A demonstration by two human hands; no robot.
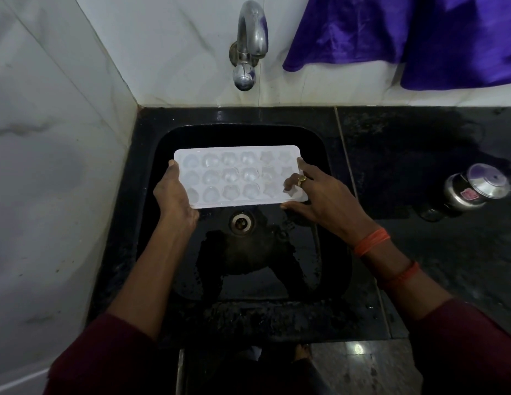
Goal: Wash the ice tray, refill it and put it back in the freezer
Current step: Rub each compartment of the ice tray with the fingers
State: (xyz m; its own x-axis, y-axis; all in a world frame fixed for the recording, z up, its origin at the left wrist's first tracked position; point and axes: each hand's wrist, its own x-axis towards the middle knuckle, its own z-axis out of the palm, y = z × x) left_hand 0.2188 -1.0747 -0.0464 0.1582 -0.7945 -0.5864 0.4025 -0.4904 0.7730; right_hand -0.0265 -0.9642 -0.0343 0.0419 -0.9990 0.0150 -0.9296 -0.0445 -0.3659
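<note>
- Two hands carry the ice tray [234, 178] over the far half of the sink [163, 143], short of the tap [250, 44] and beyond the drain [241, 220]; I cannot tell if it touches the basin.
- Left hand [173, 195] is clamped on the left short end, thumb on the top rim and fingers out of sight beneath.
- Right hand [320, 201] spans the right short end: forefinger at the far corner, thumb against the near edge, and the finger wearing a ring bent down onto a cup.
- The tray's long axis runs left to right, roughly along the sink's back edge, with the right end slightly nearer the person. The cups open upward and the tray looks about level.
- No water falls from the tap, and I cannot tell whether the cups hold any.
- Likely slip: the basin looks wet, so the plastic may be slick, and the right hand's spread hold seems the weaker one.
- Likely spill: dipping either end would probably empty the outer cups once they are filled.
- Likely miss: the spout sits nearer the sink's back edge than the tray, so a stream could strike the far rim and splash the counter [419, 155].
</note>
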